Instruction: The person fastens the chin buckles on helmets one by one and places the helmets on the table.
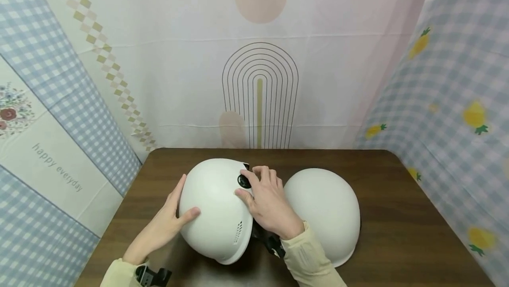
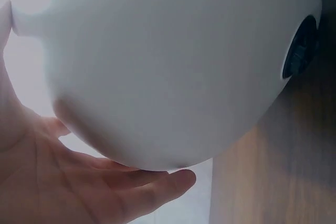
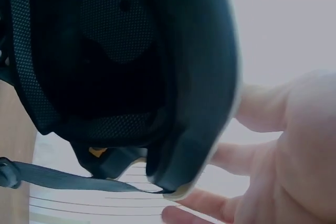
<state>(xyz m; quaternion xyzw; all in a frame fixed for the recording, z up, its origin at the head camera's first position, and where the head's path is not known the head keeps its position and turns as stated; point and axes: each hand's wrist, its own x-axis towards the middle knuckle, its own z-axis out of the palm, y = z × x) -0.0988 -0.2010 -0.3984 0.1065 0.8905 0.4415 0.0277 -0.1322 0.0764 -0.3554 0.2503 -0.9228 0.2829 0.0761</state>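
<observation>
In the head view, a white helmet (image 1: 214, 207) sits between both hands: the left hand (image 1: 171, 212) lays spread, nearly straight fingers and thumb against it; the right hand (image 1: 270, 201) has thumb and forefinger apart at a black disc (image 1: 244, 181), whether pinching I can't tell. Just right of those fingers, a second white helmet (image 1: 322, 216) rests on the brown tabletop (image 1: 389, 216), printed cloth (image 1: 191, 79) hanging beyond. In the left wrist view, the shell rises above the fingers. In the right wrist view, dark lining (image 3: 118, 30) and strap (image 3: 79, 180) show beside the fingers.

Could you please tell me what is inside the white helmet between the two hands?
Dark textured padding shows inside the helmet, with a strap by its opening; the shell and deep shadow hide the rest.
</observation>
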